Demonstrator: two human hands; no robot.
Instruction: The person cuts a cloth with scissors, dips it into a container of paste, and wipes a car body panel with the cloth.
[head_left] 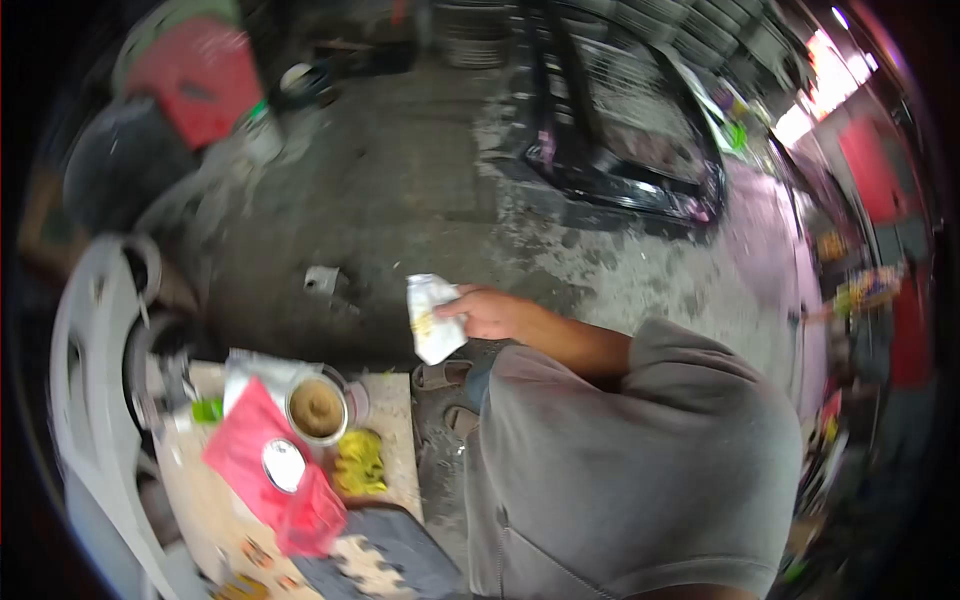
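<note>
My right hand [487,312] reaches out from a grey sleeve, its fingers closed on a white packet or folded sheet [434,318] with yellowish marks. Below and to the left of it stands a worktable [398,398]. On that table are an open round can of tan paste [318,409], a red-pink cloth or bag [250,425] with a round white-and-silver lid [284,466] on it, and a crumpled yellow item [360,463]. My left hand lies outside the picture; a bit of arm shows at the bottom edge.
A large grey molded part [95,375] stands left of the table. A black frame-like part [640,190] lies on the floor at the upper right. A red chair-like object [200,75] and a white container [262,135] are at the upper left. Two sandals [440,376] show beneath my hand.
</note>
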